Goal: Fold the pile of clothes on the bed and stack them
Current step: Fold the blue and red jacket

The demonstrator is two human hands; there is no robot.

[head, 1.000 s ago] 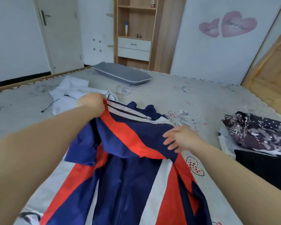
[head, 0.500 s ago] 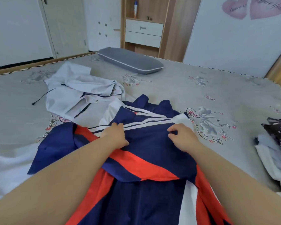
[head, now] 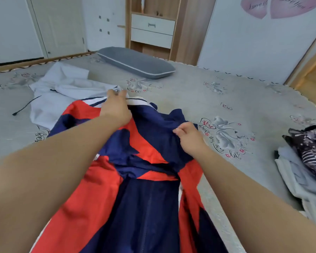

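We are at the laying-out step, as we judge it: the navy, red and white garment (head: 146,179) lies lengthwise on the bed (head: 199,99), running from our body out to just beyond both hands, and it is not yet folded. Our left hand (head: 116,108) reaches farthest, its fingers curled over the white striped top edge and gripping it; our right hand (head: 189,136), nearer and to the right, pinches a bunched fold of navy cloth at the garment's right edge. The next move likely calls for pulling these two holds apart to flatten the rumpled upper part before any fold. The cloth looks thin, smooth and slippery, with broad slanted colour bands and soft creases between the hands. Just past the left hand lies a pale crumpled garment (head: 62,92) with a dark cord; well to the right of the right hand sits a heap of clothes (head: 306,157), a dark patterned piece uppermost.
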